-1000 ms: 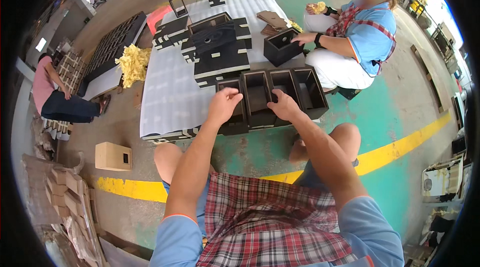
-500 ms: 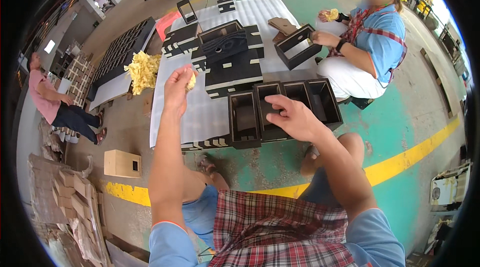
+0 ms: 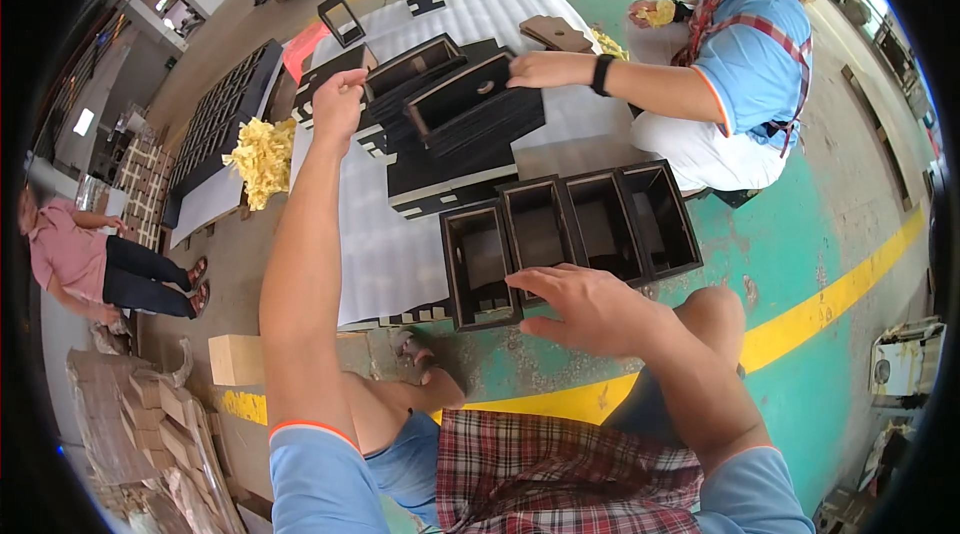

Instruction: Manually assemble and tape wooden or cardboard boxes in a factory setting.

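My left hand [image 3: 338, 106] is raised over the left part of the table, its fingers closed in a pinch. What they hold, if anything, is hidden. Below my right hand [image 3: 585, 309] is the near edge of a row of black open boxes [image 3: 510, 284]. That hand's fingers are stretched out, thumb apart, and hold nothing; I cannot tell whether they touch a box. Beyond the row, dark panels [image 3: 455, 166] are stacked. A co-worker's hand on the right grips another black open box [image 3: 462, 99] over that stack.
White foam sheeting [image 3: 390, 269] covers the table. A bunch of yellow shreds [image 3: 262, 164] hangs by its left edge. Brown panels [image 3: 556, 34] lie at the back, near an upright black frame [image 3: 341, 20]. A wooden box [image 3: 236, 361] stands on the floor. The co-worker [image 3: 750, 64] sits at the right.
My left hand has gone up and left; the yellow wad seen in it before no longer shows. My right hand has come nearer me. The co-worker has moved a black box left onto the stack.
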